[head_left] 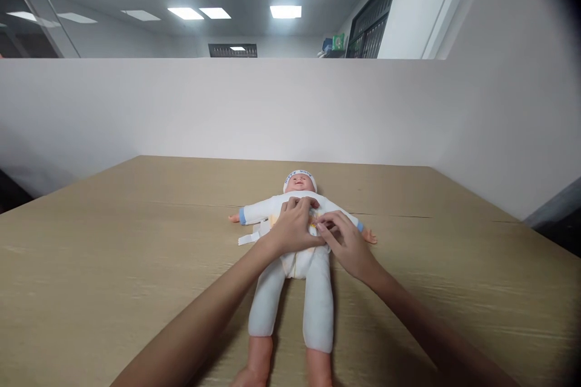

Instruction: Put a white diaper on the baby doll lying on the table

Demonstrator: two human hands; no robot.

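A baby doll [319,308] in white clothes with blue cuffs and a white cap lies on its back, arms spread, legs toward me. Around its hips is a white diaper [297,264] with an orange and yellow print at the waist. One white fastening tab [247,238] sticks out flat on the left side. My left hand [297,227] lies over the front of the diaper with its fingers spread on the doll's belly. At the right side of the waist, my right hand [347,242] pinches the diaper's edge; the exact spot is partly hidden by the fingers.
The doll rests on a wide tan tabletop [136,260] with thin seams across it. Behind the table stands a low white wall [272,109], and another white wall [508,109] rises on the right.
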